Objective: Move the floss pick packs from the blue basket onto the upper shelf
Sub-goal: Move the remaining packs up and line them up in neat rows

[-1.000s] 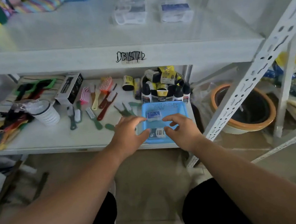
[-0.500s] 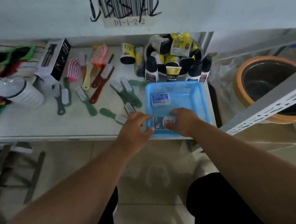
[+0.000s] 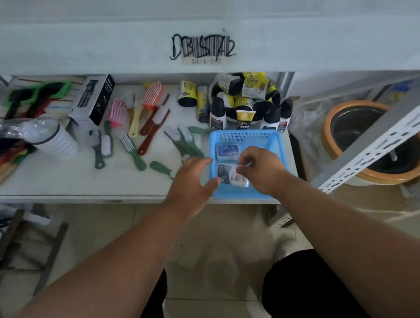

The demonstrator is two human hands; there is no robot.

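The blue basket stands at the right end of the lower shelf. Two floss pick packs lie in it. The far pack is flat near the basket's back wall. The near pack is tipped up on one side. My right hand reaches into the basket and pinches the near pack's upper edge with curled fingers. At the basket's left rim my left hand hovers with spread fingers, its thumb close to the near pack's left end. The upper shelf shows only its front edge, with a barcode label.
Hair brushes and green scrub brushes are scattered left of the basket. Black and yellow bottles crowd behind it. A black-and-white box and a white cup stack stand further left. An orange-rimmed pot sits right, behind a slanted perforated post.
My right hand has tipped the near pack up by its edge. My left hand has drawn back a little and spread its fingers. The view has tilted up slightly.
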